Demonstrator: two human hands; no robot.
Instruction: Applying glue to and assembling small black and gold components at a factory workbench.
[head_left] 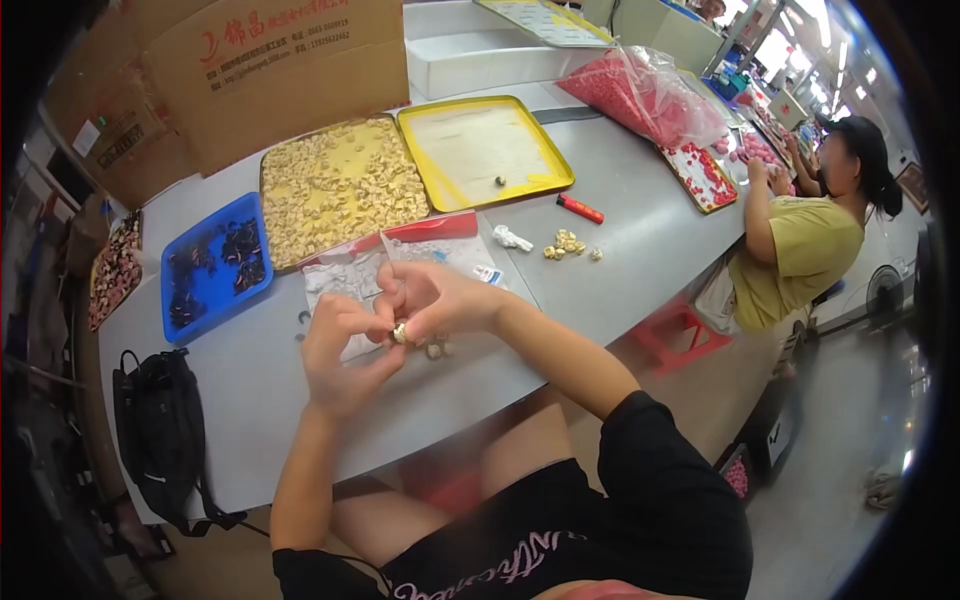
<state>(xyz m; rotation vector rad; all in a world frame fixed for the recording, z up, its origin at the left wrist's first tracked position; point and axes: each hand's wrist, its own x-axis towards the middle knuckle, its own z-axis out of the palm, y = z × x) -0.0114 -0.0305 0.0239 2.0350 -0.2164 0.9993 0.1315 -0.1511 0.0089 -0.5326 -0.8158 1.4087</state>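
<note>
1 grey tabletop spanned the middle of the frame, bearing 1 yellow tray of gold pieces left of top centre. Below it, left of frame centre, the right hand and left hand were nearly closed, both pinching 1 small golden bead. Fine fingertip work on it seemed in hand; the next move probably called for 1 steady hold while the other hand adjusted it.

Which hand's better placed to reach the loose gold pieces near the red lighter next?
Probably the right hand: it's nearer the loose gold pieces; the left hand sits farther left. Both seem to hold one small gold piece.
</note>
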